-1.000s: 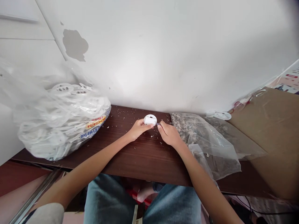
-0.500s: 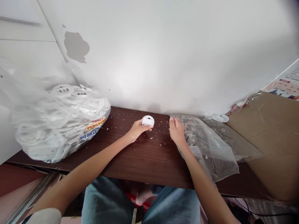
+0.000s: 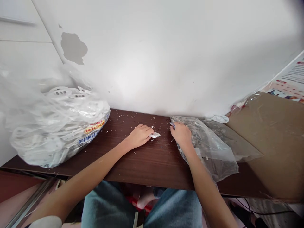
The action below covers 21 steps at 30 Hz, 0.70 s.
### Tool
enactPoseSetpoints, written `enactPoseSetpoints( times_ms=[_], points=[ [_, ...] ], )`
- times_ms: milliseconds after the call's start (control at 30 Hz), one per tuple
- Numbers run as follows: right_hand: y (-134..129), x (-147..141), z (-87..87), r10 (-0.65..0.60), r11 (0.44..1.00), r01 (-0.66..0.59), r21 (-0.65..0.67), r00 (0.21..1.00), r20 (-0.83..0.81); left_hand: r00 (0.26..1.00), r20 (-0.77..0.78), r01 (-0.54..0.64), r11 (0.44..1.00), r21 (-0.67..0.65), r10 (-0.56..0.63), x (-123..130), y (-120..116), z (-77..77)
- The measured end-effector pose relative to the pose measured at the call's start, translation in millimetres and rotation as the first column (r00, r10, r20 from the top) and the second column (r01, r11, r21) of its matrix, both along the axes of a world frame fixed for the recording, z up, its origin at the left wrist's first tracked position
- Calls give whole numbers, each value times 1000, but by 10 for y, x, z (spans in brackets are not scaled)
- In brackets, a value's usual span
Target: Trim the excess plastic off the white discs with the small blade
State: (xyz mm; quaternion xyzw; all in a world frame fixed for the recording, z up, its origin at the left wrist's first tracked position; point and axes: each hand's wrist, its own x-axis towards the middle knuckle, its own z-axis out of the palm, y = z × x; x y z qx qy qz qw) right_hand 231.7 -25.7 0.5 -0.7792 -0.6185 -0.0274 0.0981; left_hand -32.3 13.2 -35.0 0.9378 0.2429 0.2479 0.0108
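Our left fingers (image 3: 145,130) are pinching a white plastic disc (image 3: 155,135) over the dark wood counter (image 3: 147,167), while our right fingers (image 3: 177,127) are closing on a small bluish tool (image 3: 172,124), resting against a clear bag of grey shavings (image 3: 213,152) by the wall (image 3: 166,63).

- The plastic piece (image 3: 155,135) was white.
- The small tool (image 3: 172,124) looked bluish grey.
- The tabletop (image 3: 147,167) was dark brown, streaked with a fine wood grain and speckled with pale shavings (image 3: 133,122).
- The clear bag (image 3: 57,126) showed white discs (image 3: 59,91) and a label (image 3: 92,129) of yellow and blue with red lettering.
- The second bag (image 3: 211,148) showed a speckled grey mass of scraps (image 3: 197,136).
- The wall (image 3: 166,57) was white, with one grey patch (image 3: 73,47).
- The cardboard (image 3: 273,142) was tan.
- The jeans (image 3: 106,205) were faded blue.
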Motion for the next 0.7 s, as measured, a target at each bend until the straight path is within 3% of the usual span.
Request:
enactPoseSetpoints(
  times_ms=[333,700],
  points=[
    [50,-98,-66,66,996,-55,-73,985,162,1000,-12,-24,997,72,24,-31,12,33],
    [67,-97,-94,73,995,-62,-81,988,139,995,17,-95,989,109,94,-41,41,50]
  ],
)
